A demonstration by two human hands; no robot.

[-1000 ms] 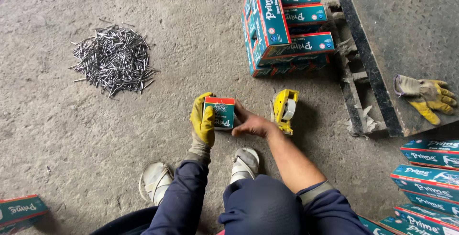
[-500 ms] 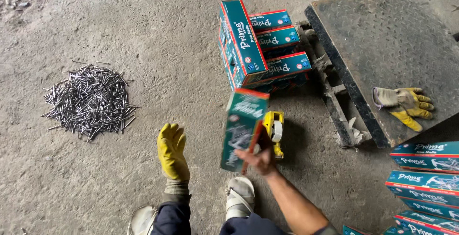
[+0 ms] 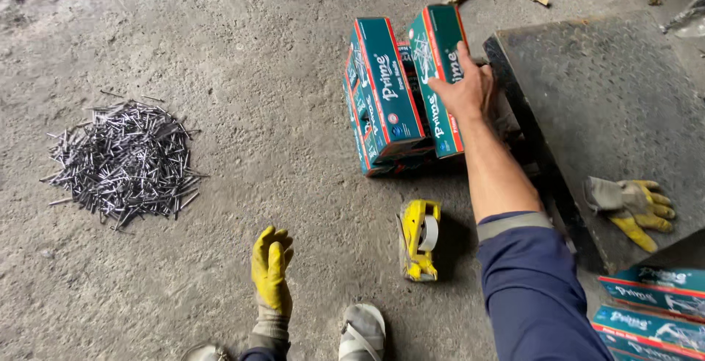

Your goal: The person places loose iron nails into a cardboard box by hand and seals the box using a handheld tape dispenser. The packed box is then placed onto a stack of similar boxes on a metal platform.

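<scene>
Box, green with red edges, stands tall on its end at about one o'clock, pressed up against the other boxes of the same kind. The bare right hand is wrapped over its right side, fingers closed on it, so the box stays straight and snug in the row. The row leans by a dark metal plate at two o'clock, which works like a wall behind it.

The left hand, in a yellow glove, hangs low at six o'clock over the floor. Its fingers are curled loosely together and it holds nothing.

A yellow tape holder lies on the floor at five o'clock, between the two arms, close enough to grab. A spare glove lies on the corner of the metal plate at three o'clock; it looks like the mate of the one on the left hand. More boxes lie flat in a stack at four o'clock.

A heap of grey nails sits at nine o'clock, well apart from the boxes.
</scene>
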